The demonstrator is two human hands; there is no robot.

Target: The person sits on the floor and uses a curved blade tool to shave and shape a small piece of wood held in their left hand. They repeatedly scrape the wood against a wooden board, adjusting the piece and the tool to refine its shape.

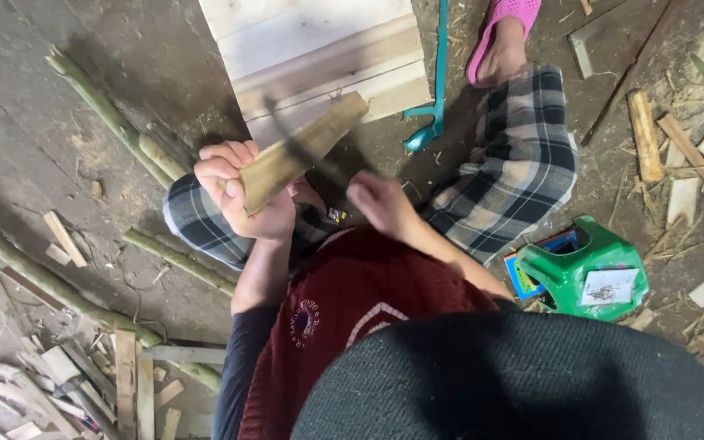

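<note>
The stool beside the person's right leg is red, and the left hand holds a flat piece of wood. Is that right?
Not quite. The head view shows the stool is green, not red. The left hand does hold the flat piece of wood.

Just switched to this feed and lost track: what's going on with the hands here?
A seated person works over a dirt floor. The left hand grips a flat bamboo slat, held slanting up to the right. The right hand holds a dark blade, blurred, laid across the slat's face. A pale wooden board lies just beyond, with a teal tool beside it. Green bamboo poles and split offcuts lie to the left, a green plastic stool to the right.
</note>
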